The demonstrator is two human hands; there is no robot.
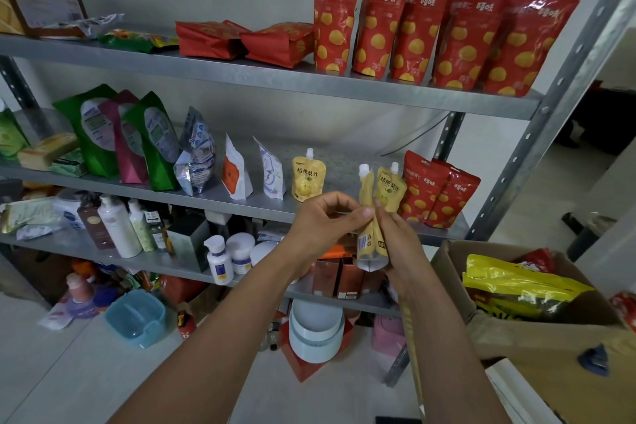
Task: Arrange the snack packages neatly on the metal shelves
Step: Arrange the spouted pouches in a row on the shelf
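Observation:
I hold a yellow spouted juice pouch upright in front of the middle shelf. My right hand grips its lower body and my left hand pinches its left edge. Two matching yellow pouches stand on that shelf: one to the left, one right behind the held pouch. Two small red dotted bags stand at the shelf's right end. Several tall red dotted bags stand in a row on the top shelf, with two red bags lying flat to their left.
Green and pink bags, a silver bag and two white pouches stand on the middle shelf's left. Bottles and jars fill the lower shelf. An open cardboard box with a yellow bag sits at right. A blue basket lies on the floor.

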